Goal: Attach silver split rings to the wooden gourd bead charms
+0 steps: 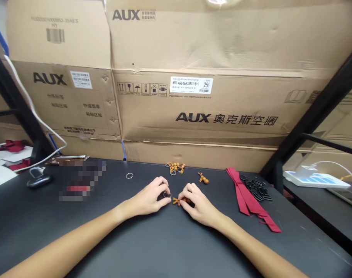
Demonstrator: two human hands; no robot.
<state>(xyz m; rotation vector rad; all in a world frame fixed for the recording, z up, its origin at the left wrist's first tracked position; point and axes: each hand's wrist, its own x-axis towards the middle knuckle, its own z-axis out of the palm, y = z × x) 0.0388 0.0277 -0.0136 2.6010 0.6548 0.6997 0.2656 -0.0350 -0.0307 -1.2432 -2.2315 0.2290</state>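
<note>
Between the thumb and fingers of my left hand (151, 197) is a thin metal key ring (167, 195). My right hand (197, 204) pinches a small orange-brown gourd charm (176, 201) with a tasselled cord end; the fingers cover most of its body. The ring and the cord end are close together, and I cannot tell whether they touch. Beyond my hands lies a cluster of gourd charms (176, 166) with rings among them. A single gourd charm (204, 178) rests behind my right hand, and a loose key ring (129, 175) lies behind my left.
Red fabric strips (251, 200) and a pile of black clips (257, 188) lie to the right. A dark object (39, 180) and a pixelated patch are at the left. Cardboard (193, 104) walls the back of the black table (170, 247); a power strip (316, 179) stands far right.
</note>
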